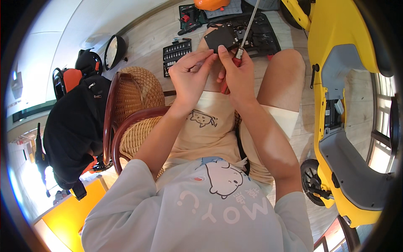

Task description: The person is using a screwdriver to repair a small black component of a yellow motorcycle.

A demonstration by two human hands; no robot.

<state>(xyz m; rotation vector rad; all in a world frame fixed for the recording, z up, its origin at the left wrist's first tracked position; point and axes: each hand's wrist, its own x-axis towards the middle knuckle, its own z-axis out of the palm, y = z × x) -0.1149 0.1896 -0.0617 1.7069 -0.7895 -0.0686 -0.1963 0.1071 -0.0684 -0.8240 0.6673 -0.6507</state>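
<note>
Your left hand [193, 71] is narrow: thumb and fingertips are drawn together at the near edge of a flat, square, matt-black box with small screws at its corners [220, 38]. Whether those fingertips pinch the box or some small part cannot be told. Your right hand [240, 75] is closed around a long screwdriver with a red handle and a bright metal shaft [250, 26]; its thumb reaches the near edge of the box. The shaft slants away from you past the box's right side, its tip out of view. The box is held up in front of you, over your bare left leg, and partly overlaps an open black tool case [268, 35] on the pale plank floor [302, 122]. Left of the case lies a black socket set tray [176, 53]. To your left stands a woven rattan chair with a dark wooden frame [140, 90]; to your right, a yellow-and-grey scooter [350, 166].
</note>
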